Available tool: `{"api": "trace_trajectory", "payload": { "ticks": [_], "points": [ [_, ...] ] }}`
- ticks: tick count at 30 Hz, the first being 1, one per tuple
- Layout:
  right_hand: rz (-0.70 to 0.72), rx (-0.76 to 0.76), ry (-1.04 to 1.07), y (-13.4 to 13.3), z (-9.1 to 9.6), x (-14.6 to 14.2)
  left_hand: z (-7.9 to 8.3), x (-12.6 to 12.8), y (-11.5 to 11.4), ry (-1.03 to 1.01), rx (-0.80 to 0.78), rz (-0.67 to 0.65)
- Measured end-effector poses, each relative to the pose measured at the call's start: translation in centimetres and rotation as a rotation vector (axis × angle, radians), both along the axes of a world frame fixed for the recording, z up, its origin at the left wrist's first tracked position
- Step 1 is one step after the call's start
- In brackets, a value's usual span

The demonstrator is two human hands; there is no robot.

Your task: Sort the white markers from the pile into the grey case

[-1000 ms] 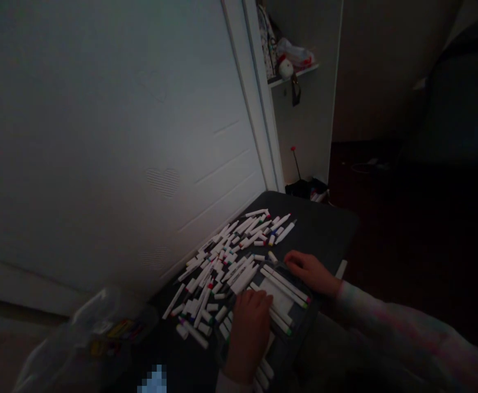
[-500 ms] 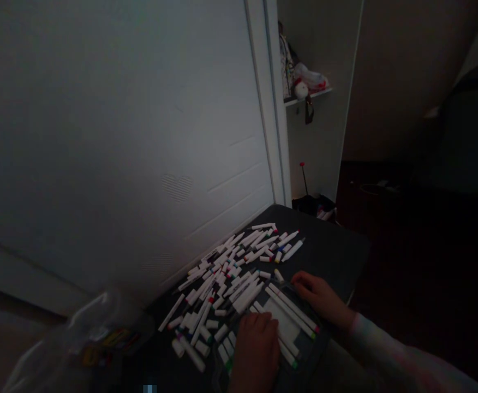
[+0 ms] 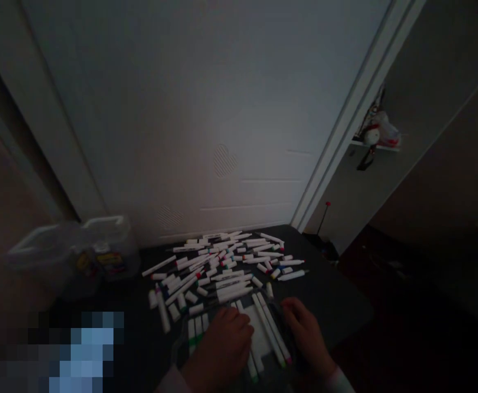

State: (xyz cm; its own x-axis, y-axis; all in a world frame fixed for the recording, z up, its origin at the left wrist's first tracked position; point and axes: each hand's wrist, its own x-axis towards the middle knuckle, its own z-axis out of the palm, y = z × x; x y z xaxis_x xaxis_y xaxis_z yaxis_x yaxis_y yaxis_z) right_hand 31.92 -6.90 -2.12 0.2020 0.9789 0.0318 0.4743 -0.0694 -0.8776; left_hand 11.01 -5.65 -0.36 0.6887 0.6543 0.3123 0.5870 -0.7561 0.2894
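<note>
A clear plastic tray point(image 3: 177, 349) lies at the table's near edge, with several white markers set in it. Two long markers point(image 3: 268, 327) with pink and green ends run along its right side. My left hand point(image 3: 222, 341) rests over the tray's middle, fingers curled down; what they hold, if anything, is hidden. Beside its fingertips lie more white markers point(image 3: 256, 357) in the tray. My right hand point(image 3: 306, 330) is closed at the tray's right rim, thumb and forefinger at the edge. Beyond the tray spreads a loose pile of uncapped markers point(image 3: 233, 281) and caps point(image 3: 196, 309).
The dark table point(image 3: 329, 300) stands against a white panel point(image 3: 222, 109) with embossed hearts. Two clear plastic bins point(image 3: 112, 240) stand at the left. At the right, an open shelf point(image 3: 380, 146) holds small items. The room is dim.
My view has turned left, bringing the clear bins fully into sight. Both hands stay at the tray in nearly the same places; the markers look unmoved.
</note>
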Motion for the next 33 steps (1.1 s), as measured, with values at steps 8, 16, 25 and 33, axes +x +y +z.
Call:
{"api": "trace_trajectory", "payload": {
  "ticks": [8,16,25,33],
  "points": [
    [0.004,-0.037,-0.033,0.02,-0.40,0.36,0.19,0.00,-0.24,-0.023,-0.019,0.001],
    [0.019,-0.069,-0.033,0.21,-0.09,0.12,-0.24,-0.14,0.27,-0.042,-0.062,-0.031],
    [-0.006,-0.076,0.040,0.40,-0.91,0.79,0.49,-0.23,0.11,0.070,-0.101,-0.025],
    [-0.023,-0.045,0.071,0.09,-0.88,0.75,0.08,-0.25,0.08,0.026,-0.096,-0.002]
  ]
}}
